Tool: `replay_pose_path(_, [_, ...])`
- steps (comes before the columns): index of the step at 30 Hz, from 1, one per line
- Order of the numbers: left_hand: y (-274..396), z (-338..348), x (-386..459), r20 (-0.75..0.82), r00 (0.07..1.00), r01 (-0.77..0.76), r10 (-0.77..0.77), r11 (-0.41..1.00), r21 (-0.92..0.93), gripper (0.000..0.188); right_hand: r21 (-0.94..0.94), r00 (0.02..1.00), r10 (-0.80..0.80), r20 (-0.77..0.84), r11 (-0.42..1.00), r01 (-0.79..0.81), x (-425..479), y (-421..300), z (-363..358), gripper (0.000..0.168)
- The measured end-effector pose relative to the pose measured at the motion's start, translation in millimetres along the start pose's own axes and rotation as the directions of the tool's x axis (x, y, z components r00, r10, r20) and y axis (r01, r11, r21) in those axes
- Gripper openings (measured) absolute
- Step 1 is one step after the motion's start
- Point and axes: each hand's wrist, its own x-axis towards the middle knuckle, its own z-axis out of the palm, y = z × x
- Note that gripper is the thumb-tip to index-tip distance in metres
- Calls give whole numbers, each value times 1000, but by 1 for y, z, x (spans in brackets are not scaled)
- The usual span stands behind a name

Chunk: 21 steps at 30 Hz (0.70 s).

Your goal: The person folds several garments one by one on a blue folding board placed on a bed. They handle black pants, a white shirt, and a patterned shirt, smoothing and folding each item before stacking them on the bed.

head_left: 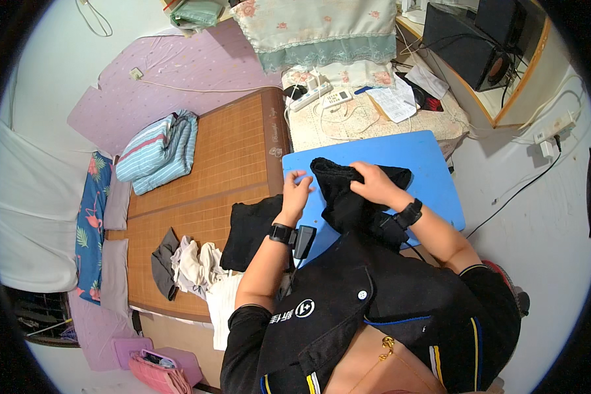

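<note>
A black garment (347,197) lies bunched on a blue tabletop (404,147) in front of me, its thick band or hem towards the far side. My right hand (374,183) grips this garment near that band, fingers curled into the cloth. Just left of it, my left hand (297,191) hovers above the table's left edge with fingers apart, holding nothing. Each wrist wears a black strap, and a small black device (304,242) sits at the left one. Another black garment (251,231) lies beyond my left forearm, partly hidden by it.
Left of the table is a bed with a brown woven mat (226,147). On it rest a folded striped blanket (160,150) and light-coloured clothes (194,261). Behind the table, a cloth-covered surface holds a power strip (311,96), cables and papers (396,101). A cord (517,192) hangs at right.
</note>
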Motion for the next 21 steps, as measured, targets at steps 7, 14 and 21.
replay_pose_path(7, [59,-2,-9,478,736,-676,479,554,486,38,154,991,-68,113,987,50,6,-17,-47,36])
replay_pose_path(14, [103,1,-6,573,640,-768,512,404,497,34,156,986,-163,18,975,158,22,-40,-81,32])
replay_pose_path(21, [146,5,-13,569,545,-834,616,329,442,31,209,978,-205,-39,955,208,37,-60,-110,31])
